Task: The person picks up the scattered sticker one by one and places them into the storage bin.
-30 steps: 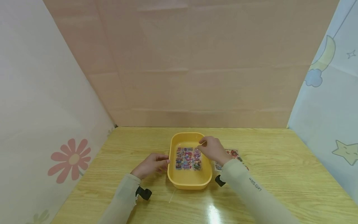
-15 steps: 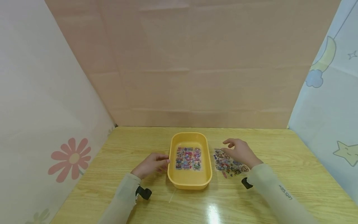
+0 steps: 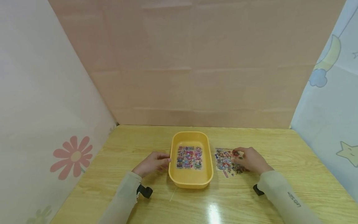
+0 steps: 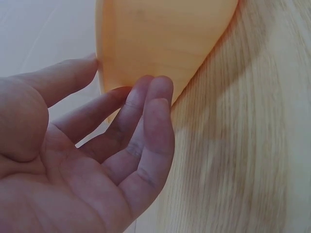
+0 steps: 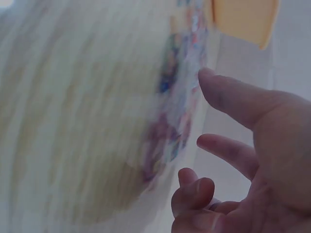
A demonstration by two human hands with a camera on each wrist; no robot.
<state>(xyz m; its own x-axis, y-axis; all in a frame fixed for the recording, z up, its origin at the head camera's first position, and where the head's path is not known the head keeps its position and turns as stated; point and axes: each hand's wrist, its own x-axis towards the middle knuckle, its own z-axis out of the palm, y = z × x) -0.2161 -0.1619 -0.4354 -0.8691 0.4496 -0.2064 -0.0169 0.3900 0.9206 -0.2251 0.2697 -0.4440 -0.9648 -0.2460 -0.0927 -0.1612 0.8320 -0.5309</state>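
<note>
A yellow plastic tray (image 3: 190, 180) stands on the table, with a patch of colourful printed stickers (image 3: 189, 157) flat on its floor. My left hand (image 3: 153, 163) rests at the tray's left side. In the left wrist view, its loosely bent fingers and thumb meet the tray's outer wall (image 4: 160, 39) near the rim. My right hand (image 3: 251, 160) is over the right part of a spread of small, flat, sticker-like pieces (image 3: 223, 159) right of the tray. Thumb and forefinger stand apart in the right wrist view, with nothing seen between them; the pieces (image 5: 170, 116) look blurred there.
The wooden table (image 3: 139, 137) runs back to a plain pinkish-brown wall sheet (image 3: 190, 77). Patterned sheets enclose the left and right sides. A thin pale strip (image 3: 172, 194) lies in front of the tray. Black camera straps (image 3: 145, 191) sit at the wrists.
My right hand has moved from over the tray to the right, out over the loose pieces, and lowered toward them. The left hand and tray keep their places. The head view has shifted slightly.
</note>
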